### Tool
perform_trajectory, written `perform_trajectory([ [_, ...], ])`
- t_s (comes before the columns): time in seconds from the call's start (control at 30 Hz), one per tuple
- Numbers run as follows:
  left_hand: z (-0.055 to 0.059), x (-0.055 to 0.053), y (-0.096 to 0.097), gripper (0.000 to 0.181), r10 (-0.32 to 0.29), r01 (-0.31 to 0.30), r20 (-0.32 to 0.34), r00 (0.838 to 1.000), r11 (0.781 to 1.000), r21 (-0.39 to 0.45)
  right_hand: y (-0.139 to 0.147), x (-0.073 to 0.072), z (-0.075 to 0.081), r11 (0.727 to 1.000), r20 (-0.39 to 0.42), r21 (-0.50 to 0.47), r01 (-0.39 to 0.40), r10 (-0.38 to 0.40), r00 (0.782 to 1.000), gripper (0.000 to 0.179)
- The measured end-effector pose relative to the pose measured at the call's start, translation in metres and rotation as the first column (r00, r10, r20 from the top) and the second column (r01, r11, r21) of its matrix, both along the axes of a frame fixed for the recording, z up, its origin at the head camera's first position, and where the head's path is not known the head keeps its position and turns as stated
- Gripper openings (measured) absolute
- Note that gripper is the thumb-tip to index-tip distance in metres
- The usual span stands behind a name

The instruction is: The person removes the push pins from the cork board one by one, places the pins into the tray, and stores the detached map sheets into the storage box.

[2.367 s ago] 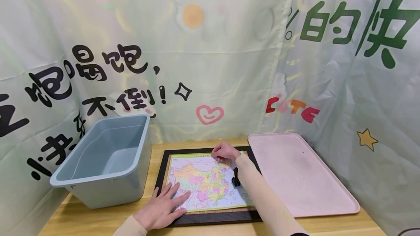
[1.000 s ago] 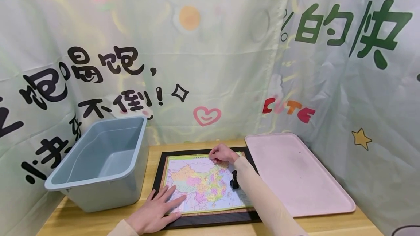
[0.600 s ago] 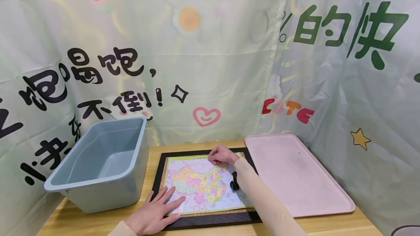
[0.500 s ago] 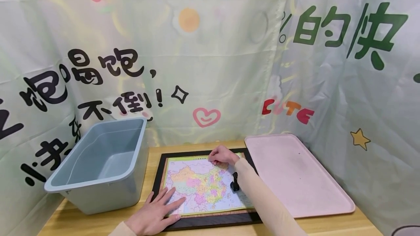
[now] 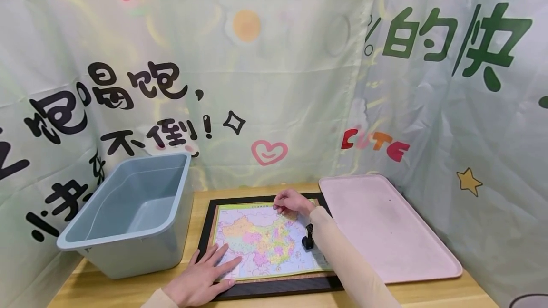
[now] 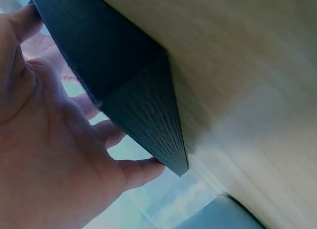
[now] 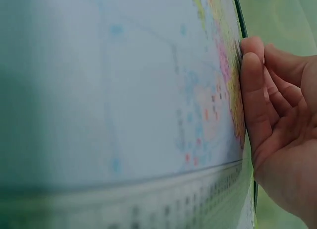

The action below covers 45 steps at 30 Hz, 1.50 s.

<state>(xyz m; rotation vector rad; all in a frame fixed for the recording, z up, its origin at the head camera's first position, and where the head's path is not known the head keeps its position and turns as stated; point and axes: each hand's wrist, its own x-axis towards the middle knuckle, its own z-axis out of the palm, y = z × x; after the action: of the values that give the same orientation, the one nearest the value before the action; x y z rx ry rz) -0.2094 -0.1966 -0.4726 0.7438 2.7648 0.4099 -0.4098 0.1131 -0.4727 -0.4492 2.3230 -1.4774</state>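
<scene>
A colourful map of China point(image 5: 257, 236) lies in a black frame point(image 5: 274, 287) on the wooden table. My left hand point(image 5: 201, 275) rests with spread fingers over the frame's lower left corner, fingertips on the map. In the left wrist view the left palm point(image 6: 54, 140) faces the frame's dark side point(image 6: 133, 80). At the map's top edge, right of centre, my right hand point(image 5: 292, 202) bends its fingers down to the surface. The right wrist view shows the right hand's curled fingers point(image 7: 253, 90) against the map point(image 7: 148, 90), thumb close to the forefinger, with nothing visible between them.
A deep grey-blue bin point(image 5: 128, 246) stands left of the frame. On the right lies a pink tray point(image 5: 389, 232), its edge close to the frame. A black wrist camera point(image 5: 307, 239) sits under the right forearm. Printed cloth point(image 5: 274, 84) hangs behind the table.
The head view has shifted slightly. In the last half second my right hand moves a little to the right at the map's top edge. My left hand stays at the lower left corner.
</scene>
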Motion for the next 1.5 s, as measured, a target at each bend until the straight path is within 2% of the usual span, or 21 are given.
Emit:
perform_trajectory([
  [0.2, 0.001, -0.001, 0.0, 0.054, 0.005, -0.005, 0.003, 1.0, 1.0, 0.003, -0.001, 0.002, 0.001, 0.998, 0.025, -0.055, 0.031, -0.03, 0.999, 0.024],
  [0.37, 0.002, -0.001, 0.0, 0.054, 0.01, -0.01, 0.002, 1.0, 1.0, -0.005, 0.0, 0.004, 0.002, 0.995, 0.017, -0.08, 0.054, -0.053, 0.998, 0.023],
  [0.57, 0.002, -0.001, -0.002, 0.054, 0.012, -0.012, 0.012, 1.0, 1.0, -0.01, 0.001, 0.005, 0.002, 0.992, 0.021, -0.115, 0.045, -0.043, 0.999, 0.019],
  [0.73, 0.004, -0.002, -0.002, 0.054, 0.006, -0.006, -0.004, 1.0, 1.0, 0.0, 0.001, 0.008, 0.008, 0.992, 0.013, -0.121, 0.031, -0.029, 0.999, 0.019],
  [0.93, 0.004, -0.002, -0.002, 0.054, 0.004, -0.004, -0.013, 1.0, 1.0, 0.004, 0.008, 0.015, 0.015, 0.991, 0.036, -0.121, 0.059, -0.055, 0.998, 0.024],
  [1.3, 0.003, -0.001, -0.003, 0.054, 0.006, -0.006, 0.003, 1.0, 1.0, 0.003, 0.027, 0.017, 0.006, 0.981, 0.046, -0.184, 0.059, -0.052, 0.998, 0.016],
  [1.5, 0.002, 0.0, -0.002, 0.054, -0.002, 0.002, 0.003, 1.0, 1.0, 0.012, 0.034, 0.019, 0.004, 0.983, 0.042, -0.15, 0.102, -0.096, 0.994, 0.022],
])
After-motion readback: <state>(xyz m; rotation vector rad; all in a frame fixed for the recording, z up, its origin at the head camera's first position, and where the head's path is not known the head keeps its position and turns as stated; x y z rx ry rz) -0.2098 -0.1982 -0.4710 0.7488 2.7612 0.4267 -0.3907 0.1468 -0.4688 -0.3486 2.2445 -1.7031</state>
